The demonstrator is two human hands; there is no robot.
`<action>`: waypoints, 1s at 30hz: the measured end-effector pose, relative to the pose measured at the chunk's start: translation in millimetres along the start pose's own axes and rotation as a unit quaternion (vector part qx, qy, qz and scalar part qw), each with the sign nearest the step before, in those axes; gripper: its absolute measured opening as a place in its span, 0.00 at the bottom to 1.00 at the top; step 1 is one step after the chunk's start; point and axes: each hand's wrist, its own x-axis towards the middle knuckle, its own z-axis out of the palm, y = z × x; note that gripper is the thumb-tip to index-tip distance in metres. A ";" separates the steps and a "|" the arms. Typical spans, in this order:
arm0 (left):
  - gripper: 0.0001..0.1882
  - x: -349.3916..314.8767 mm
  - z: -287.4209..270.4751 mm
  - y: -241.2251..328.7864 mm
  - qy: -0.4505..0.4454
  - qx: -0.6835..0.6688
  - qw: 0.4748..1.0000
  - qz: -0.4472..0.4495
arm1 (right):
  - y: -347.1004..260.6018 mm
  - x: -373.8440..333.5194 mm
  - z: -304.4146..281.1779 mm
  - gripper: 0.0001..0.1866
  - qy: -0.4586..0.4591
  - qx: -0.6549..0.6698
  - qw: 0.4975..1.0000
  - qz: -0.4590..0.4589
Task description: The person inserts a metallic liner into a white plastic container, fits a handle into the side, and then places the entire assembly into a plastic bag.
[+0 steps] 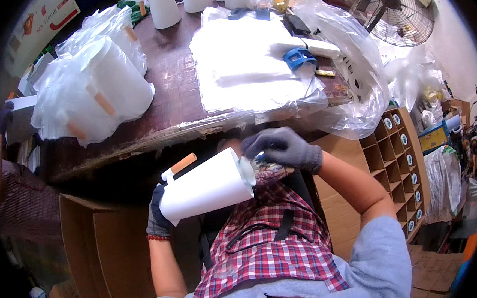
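A white jug (208, 186) with a wooden-gripped handle (183, 163) is held nearly sideways in front of my body. My left hand (157, 214), in a grey glove, is closed round its narrower, spouted end. The wider end points right, and a pale round piece (247, 171) shows there. At that end is my right hand (283, 148), also gloved in grey, its fingers bent and pinched close to the rim. Whatever lies between those fingertips is hidden.
On the dark table (173, 71), plastic-wrapped jugs (108, 80) stand left and a stack of white sheets (244, 66) lies centre, beside a blue tape dispenser (299, 58). A divided carton (392, 161) is at right, an open carton (122, 254) at lower left, a fan (394, 8) far right.
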 end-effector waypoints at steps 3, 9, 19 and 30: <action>0.28 4.7 -5.4 0.8 0.013 0.034 0.999 0.011 | 15.6 -35.2 -11.4 0.14 0.211 0.097 0.969 0.084; 0.27 18.6 9.4 1.4 -0.004 0.009 1.000 -0.019 | 64.6 -84.4 19.1 0.38 0.264 0.117 0.944 0.159; 0.30 39.2 29.8 16.2 -0.034 0.071 0.996 -0.052 | 39.4 -66.9 51.3 0.39 0.204 0.097 0.961 0.161; 0.38 34.9 -19.0 6.0 -0.067 0.167 0.982 -0.052 | 46.7 -24.5 82.2 0.35 0.080 0.082 0.992 0.051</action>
